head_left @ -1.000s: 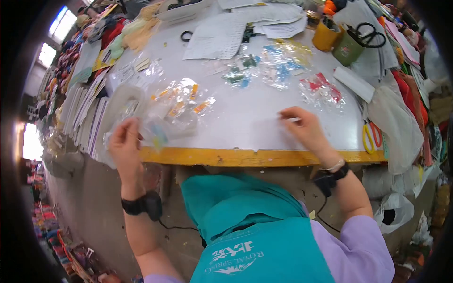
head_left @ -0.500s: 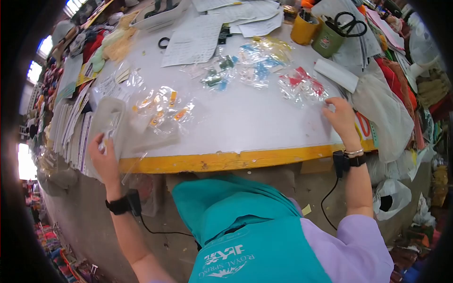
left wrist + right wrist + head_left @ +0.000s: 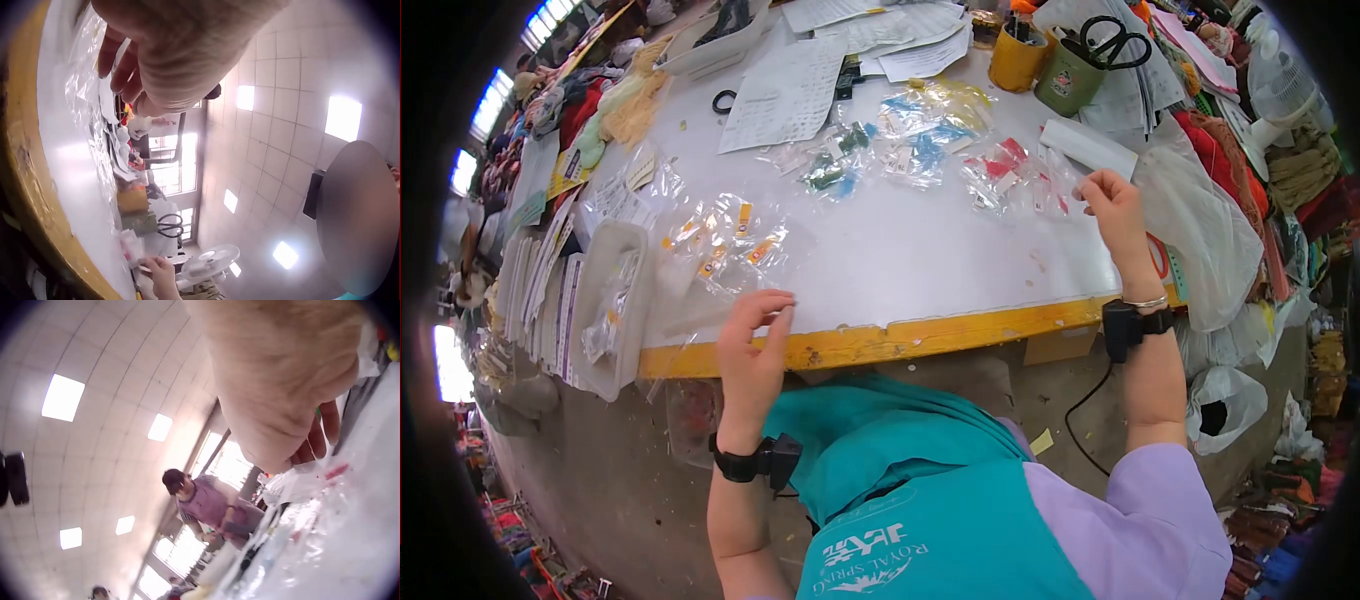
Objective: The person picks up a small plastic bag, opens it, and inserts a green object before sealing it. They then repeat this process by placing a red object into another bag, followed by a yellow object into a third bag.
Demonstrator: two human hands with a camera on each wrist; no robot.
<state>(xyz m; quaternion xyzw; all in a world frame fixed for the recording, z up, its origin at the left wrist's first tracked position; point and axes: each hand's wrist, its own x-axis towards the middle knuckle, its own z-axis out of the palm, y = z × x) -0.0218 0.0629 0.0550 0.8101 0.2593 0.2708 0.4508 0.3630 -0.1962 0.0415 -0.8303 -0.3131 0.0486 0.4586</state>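
My left hand (image 3: pixel 750 355) hovers over the table's front edge, thumb and fingers loosely bent and holding nothing. To its left is a long translucent plastic bin (image 3: pixel 632 340) with small clear bags (image 3: pixel 608 325) inside. At the right my right hand (image 3: pixel 1115 215) has thumb and fingertips together at the edge of a clear plastic bag (image 3: pixel 1060 185) with red pieces. In the left wrist view this bag (image 3: pixel 130 244) stands up at the right fingertips. Other clear bags with red pieces (image 3: pixel 1005 160) lie beside it on the white tabletop (image 3: pixel 920 260).
Clear bags with orange labels (image 3: pixel 725 245) lie at left; green, blue and yellow ones (image 3: pixel 925 130) lie further back. Papers (image 3: pixel 785 95), a yellow cup (image 3: pixel 1018 60) and a green cup (image 3: pixel 1068 80) with black scissors (image 3: pixel 1115 45) stand behind. A white roll (image 3: pixel 1088 148) lies at right.
My left hand has let go of a small bag at the plastic bin and moved right, over the table edge. My right hand has moved right, up to the red bags.
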